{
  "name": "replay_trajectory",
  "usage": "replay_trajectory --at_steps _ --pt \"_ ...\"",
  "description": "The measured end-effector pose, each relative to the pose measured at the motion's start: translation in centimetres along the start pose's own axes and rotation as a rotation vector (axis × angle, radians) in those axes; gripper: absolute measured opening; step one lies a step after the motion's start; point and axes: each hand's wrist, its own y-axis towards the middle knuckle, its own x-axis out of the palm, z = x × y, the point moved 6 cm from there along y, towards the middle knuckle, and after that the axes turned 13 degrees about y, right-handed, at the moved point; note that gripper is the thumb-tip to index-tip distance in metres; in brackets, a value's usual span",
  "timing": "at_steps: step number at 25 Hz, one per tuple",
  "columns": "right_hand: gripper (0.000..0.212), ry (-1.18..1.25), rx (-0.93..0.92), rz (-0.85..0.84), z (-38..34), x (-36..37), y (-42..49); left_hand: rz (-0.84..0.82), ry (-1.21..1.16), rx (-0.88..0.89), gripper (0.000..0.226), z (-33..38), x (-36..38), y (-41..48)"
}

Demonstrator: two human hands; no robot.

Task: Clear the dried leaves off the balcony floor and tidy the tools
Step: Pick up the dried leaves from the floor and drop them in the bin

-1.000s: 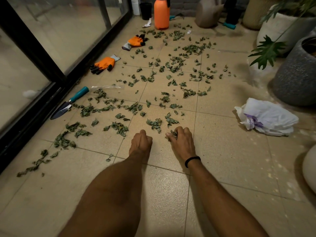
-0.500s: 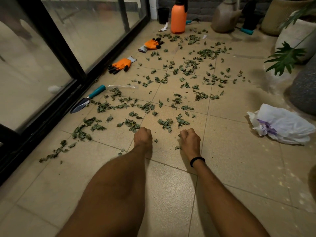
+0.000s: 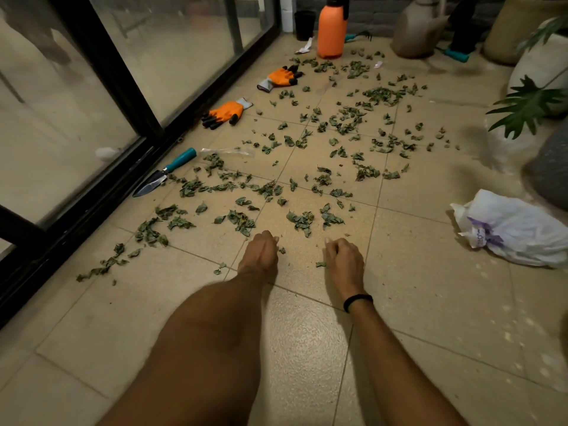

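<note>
Hidden: both palms face the floor, so whatever lies inside the curled fingers is out of sight.
Cut off: the orange sprayer (image 3: 331, 29) loses its top at the upper edge. The grey pot (image 3: 550, 170) is cropped at the right edge. A teal-handled tool (image 3: 356, 35) is half hidden behind the sprayer.
Hard to make out: the print on the white bag (image 3: 516, 232) is unreadable.
Left boundary: the black door frame (image 3: 116, 75) runs along the floor. The trowel (image 3: 163, 175) lies just beside it, blade toward the camera.
Gloves: near glove (image 3: 226, 113) and far glove (image 3: 281, 76) lie by the frame, apart from each other.
Dried leaves (image 3: 301, 221): scattered over the tiles from just ahead of the hands back to the sprayer.
Open room: bare tiles (image 3: 430, 272) lie between the right hand and the bag, and under both forearms.
Left hand (image 3: 259, 255): knuckles up, low at the floor, fingers curled under, a scrap just beside it.
Right hand (image 3: 344, 262): same pose, a black wristband (image 3: 358, 301) on the wrist, one leaf just beside it.
Grip: both hands clenched. Cannot tell whether either holds leaves.
</note>
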Motion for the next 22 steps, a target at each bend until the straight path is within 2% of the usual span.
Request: replay_trajectory --at_steps 3,6,10,13,15,17,22 --pt "0.032 -0.211 -0.168 -0.063 0.5 1.6 -2.6 0.014 0.206 0.042 0.037 2.1 1.4 0.0" --pt "0.023 -0.273 -0.286 0.015 0.3 1.8 -2.5 0.051 0.356 0.025 0.041 3.5 3.0 -0.5" --pt "0.017 -0.344 -0.353 0.128 -0.4 1.9 -1.6 0.150 0.481 0.039 0.031 3.8 4.3 -1.4" --pt "0.021 -0.245 -0.225 0.107 0.0 1.9 -0.6 0.178 0.440 0.024 0.023 3.4 4.4 -1.4" --pt "0.028 -0.015 -0.023 0.097 0.8 1.1 0.6 0.204 0.412 0.021 0.018 3.4 4.3 -1.3" --pt "0.032 0.196 0.126 0.110 1.2 0.1 1.2 0.258 0.375 0.023 0.026 2.9 4.5 -1.5" --pt "0.035 0.379 0.264 0.027 2.0 1.4 -1.1 0.389 0.191 -0.034 0.028 2.2 5.3 -3.6"
